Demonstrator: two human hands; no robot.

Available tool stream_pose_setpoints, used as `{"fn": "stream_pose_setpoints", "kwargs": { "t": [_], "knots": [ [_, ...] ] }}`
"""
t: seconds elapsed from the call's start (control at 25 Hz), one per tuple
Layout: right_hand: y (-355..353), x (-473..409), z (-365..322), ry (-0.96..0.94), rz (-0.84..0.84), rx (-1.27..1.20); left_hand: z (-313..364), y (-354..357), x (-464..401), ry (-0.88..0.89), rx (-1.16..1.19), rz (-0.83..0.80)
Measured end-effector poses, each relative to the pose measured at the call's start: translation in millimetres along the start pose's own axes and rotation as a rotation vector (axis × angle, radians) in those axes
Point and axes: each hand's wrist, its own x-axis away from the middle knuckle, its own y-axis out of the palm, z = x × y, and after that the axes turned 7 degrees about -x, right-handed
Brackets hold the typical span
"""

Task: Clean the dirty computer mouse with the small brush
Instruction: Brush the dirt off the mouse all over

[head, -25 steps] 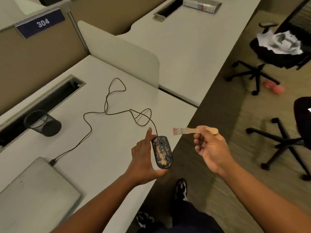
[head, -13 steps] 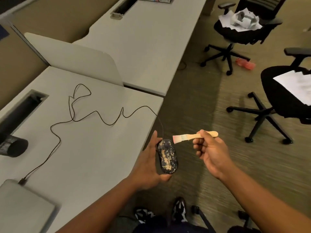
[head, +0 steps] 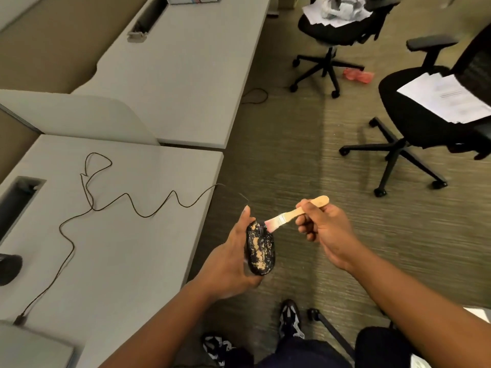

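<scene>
A black computer mouse [head: 260, 248] caked with tan dirt sits in my left hand [head: 229, 261], held off the desk's right edge over the carpet. Its thin dark cable [head: 127, 204] trails back across the grey desk [head: 119, 248]. My right hand [head: 325, 229] grips the wooden handle of a small brush [head: 295, 213]. The pale bristles touch the mouse's front end near the scroll wheel.
A laptop corner [head: 32, 349] lies at the desk's near left, where the cable plugs in. A black mesh cup [head: 9, 268] is at the left edge. Two office chairs with papers, one near [head: 425, 120] and one farther back [head: 334, 30], stand on the carpet to the right. My shoes [head: 289, 318] are below.
The view has swung right and both hands have moved off the desk edge. The brush has come down from beside the mouse until its bristles touch the mouse's front.
</scene>
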Motion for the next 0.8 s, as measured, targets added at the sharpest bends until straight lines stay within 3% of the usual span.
{"fn": "stream_pose_setpoints", "kwargs": {
  "t": [0.28, 0.8],
  "knots": [
    [1, 5, -8, -0.044, -0.067, 0.085, 1, -4, 2, 0.010, 0.045, -0.069],
    [1, -2, -8, -0.099, -0.097, 0.093, 7, 0, 16, 0.007, 0.138, 0.001]
  ]
}}
